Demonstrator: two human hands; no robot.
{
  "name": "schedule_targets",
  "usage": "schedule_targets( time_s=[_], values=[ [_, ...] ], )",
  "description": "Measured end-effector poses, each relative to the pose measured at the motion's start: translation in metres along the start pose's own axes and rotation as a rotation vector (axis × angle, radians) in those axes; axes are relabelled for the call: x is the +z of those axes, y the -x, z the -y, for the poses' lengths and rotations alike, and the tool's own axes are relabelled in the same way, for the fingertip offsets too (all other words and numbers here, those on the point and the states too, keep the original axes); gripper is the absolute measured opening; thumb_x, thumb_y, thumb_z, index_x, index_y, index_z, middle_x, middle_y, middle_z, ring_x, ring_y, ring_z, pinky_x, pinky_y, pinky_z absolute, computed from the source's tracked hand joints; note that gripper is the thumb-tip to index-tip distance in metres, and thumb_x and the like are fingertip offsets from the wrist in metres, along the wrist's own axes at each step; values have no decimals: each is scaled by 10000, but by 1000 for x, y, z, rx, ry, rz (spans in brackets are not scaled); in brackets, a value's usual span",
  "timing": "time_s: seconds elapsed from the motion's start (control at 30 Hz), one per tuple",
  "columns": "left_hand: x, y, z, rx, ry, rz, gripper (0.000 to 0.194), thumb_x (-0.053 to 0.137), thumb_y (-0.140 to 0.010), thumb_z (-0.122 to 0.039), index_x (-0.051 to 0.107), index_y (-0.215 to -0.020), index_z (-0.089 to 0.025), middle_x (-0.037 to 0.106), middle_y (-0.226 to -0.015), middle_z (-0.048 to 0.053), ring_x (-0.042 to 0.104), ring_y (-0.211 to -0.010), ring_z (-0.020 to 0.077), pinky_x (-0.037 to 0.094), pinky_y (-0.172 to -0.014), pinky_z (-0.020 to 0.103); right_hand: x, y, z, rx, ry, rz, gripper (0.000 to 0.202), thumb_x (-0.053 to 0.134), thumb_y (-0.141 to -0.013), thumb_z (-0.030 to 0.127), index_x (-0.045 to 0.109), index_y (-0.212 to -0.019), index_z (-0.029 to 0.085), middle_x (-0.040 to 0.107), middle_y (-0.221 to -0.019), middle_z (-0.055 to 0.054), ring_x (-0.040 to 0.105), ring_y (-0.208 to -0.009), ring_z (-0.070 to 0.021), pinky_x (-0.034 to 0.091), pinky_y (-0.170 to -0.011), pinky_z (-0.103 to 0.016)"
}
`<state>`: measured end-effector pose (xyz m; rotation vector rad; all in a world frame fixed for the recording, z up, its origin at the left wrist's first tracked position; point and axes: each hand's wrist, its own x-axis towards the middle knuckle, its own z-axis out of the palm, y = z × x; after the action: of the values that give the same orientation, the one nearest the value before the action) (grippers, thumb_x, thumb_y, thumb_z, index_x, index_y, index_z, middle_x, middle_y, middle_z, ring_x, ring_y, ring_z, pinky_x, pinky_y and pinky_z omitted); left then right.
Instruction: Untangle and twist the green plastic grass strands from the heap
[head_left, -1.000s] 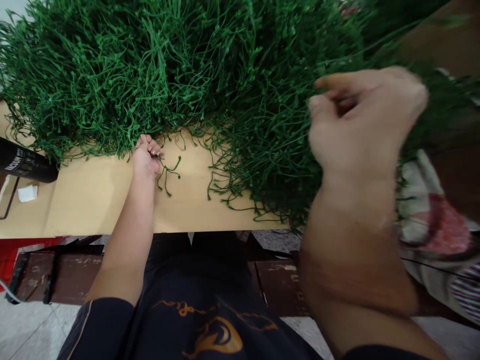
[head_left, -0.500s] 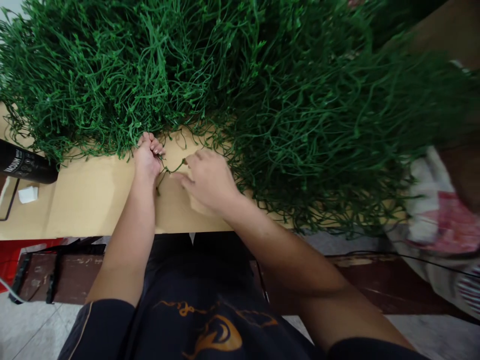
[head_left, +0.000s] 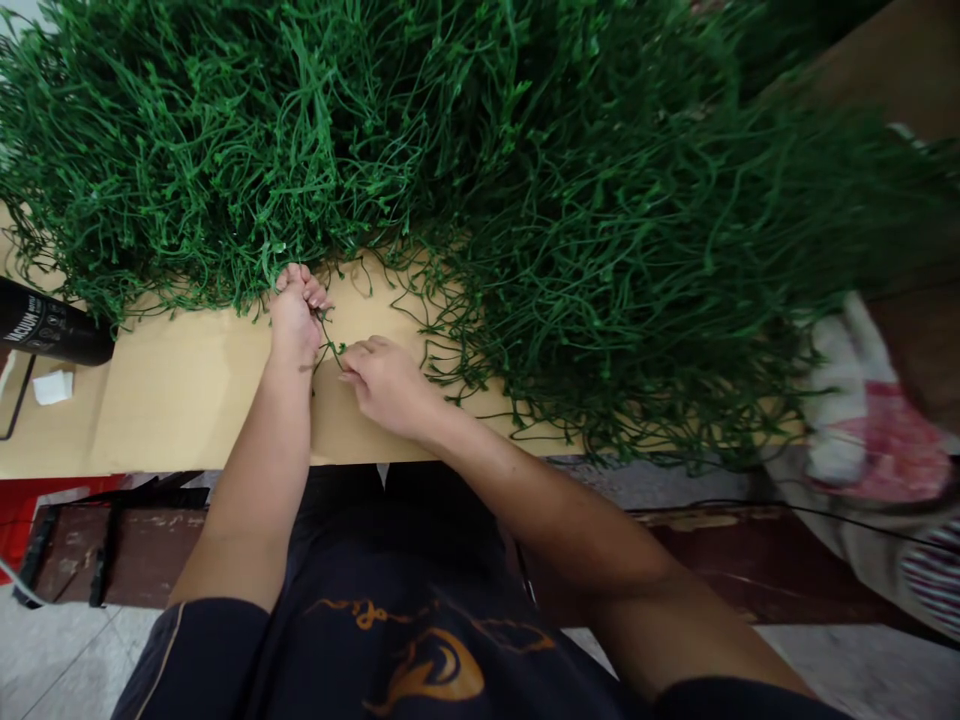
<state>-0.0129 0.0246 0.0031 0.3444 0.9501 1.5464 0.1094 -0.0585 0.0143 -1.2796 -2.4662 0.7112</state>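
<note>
Pinching a tip of a green sprig [head_left: 330, 340] between thumb and fingers, the right hand [head_left: 390, 385] is just beside the left hand [head_left: 296, 315], whose curled fingers grip the sprig's other end. The sprig is above tan cardboard [head_left: 180, 385], before a heap of greenery [head_left: 225, 140]. A black bottle [head_left: 49, 325] sits leftward, its contents hidden.

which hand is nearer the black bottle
The left hand: across the picture, it lies between the bottle and the right hand, which is farther off.
</note>
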Motion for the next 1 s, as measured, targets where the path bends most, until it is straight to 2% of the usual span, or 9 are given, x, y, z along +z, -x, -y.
schedule_targets(
  time_s=[0.13, 0.2, 0.4, 0.5, 0.6, 0.7, 0.77, 0.87, 1.0],
  values=[
    [-1, -3, -3, 53, 7, -59, 349, 328, -938, -266, 335, -599, -181, 224, -400, -90, 222, -302, 31, 236, -362, 170, 3, 22, 13, -245, -108, 153, 174, 413, -803, 99, 547, -704, 149, 585, -710, -67, 476, -706, -154, 392, -710, -283],
    [-2, -5, -3, 52, -2, -58, 350, 334, -936, -271, 337, -598, -181, 220, -401, -90, 220, -304, 32, 236, -365, 174, -3, 31, 9, -298, -105, 125, 197, 403, -812, 112, 563, -706, 159, 594, -710, -73, 486, -707, -162, 404, -710, -295],
    [-2, -1, -2, -12, 4, 24, 349, 375, -922, -264, 356, -585, -175, 252, -404, -85, 255, -323, 33, 241, -377, 177, -69, 46, -57, 214, 170, -571, 163, 495, -820, 295, 617, -811, 188, 586, -848, -115, 489, -927, -279, 366, -840, -461],
    [-2, -1, -1, -20, -13, 30, 349, 368, -924, -270, 372, -589, -172, 256, -404, -87, 255, -325, 31, 242, -380, 170, -83, 47, -67, 270, 275, -729, 251, 530, -810, 364, 597, -986, 198, 529, -1030, -143, 395, -1099, -333, 316, -899, -512],
    [-1, -2, -1, -17, -34, 35, 345, 362, -926, -278, 380, -600, -169, 260, -410, -88, 260, -330, 29, 245, -386, 161, -61, 35, -46, 170, 302, -660, 356, 500, -826, 411, 564, -1078, 169, 498, -1119, -148, 377, -1113, -326, 328, -897, -505],
    [0, -2, -2, -20, -39, 24, 347, 354, -930, -278, 370, -601, -169, 249, -410, -89, 250, -328, 29, 241, -384, 156, -28, 10, -21, 39, 266, -428, 392, 490, -838, 383, 548, -1119, 116, 540, -1095, -146, 433, -1037, -290, 361, -862, -451],
    [0, -1, -2, -21, -35, 18, 345, 348, -932, -271, 363, -603, -169, 244, -411, -90, 249, -328, 29, 236, -382, 153, -13, -5, -12, 21, 236, -278, 339, 473, -853, 307, 564, -1095, 87, 582, -1038, -146, 470, -986, -269, 372, -835, -407],
    [-1, -2, -3, -32, -32, 27, 343, 339, -935, -262, 360, -605, -170, 250, -410, -89, 255, -328, 29, 237, -382, 151, -5, -17, -11, 50, 192, -180, 252, 427, -870, 221, 610, -982, 89, 619, -964, -132, 500, -936, -244, 371, -804, -361],
    [-1, -3, -1, -22, -27, 48, 335, 335, -937, -260, 376, -616, -169, 264, -414, -89, 265, -330, 28, 242, -384, 154, -3, -16, -18, 27, 156, -126, 250, 414, -875, 219, 633, -900, 99, 633, -909, -119, 502, -878, -217, 356, -788, -336]
  ],
)
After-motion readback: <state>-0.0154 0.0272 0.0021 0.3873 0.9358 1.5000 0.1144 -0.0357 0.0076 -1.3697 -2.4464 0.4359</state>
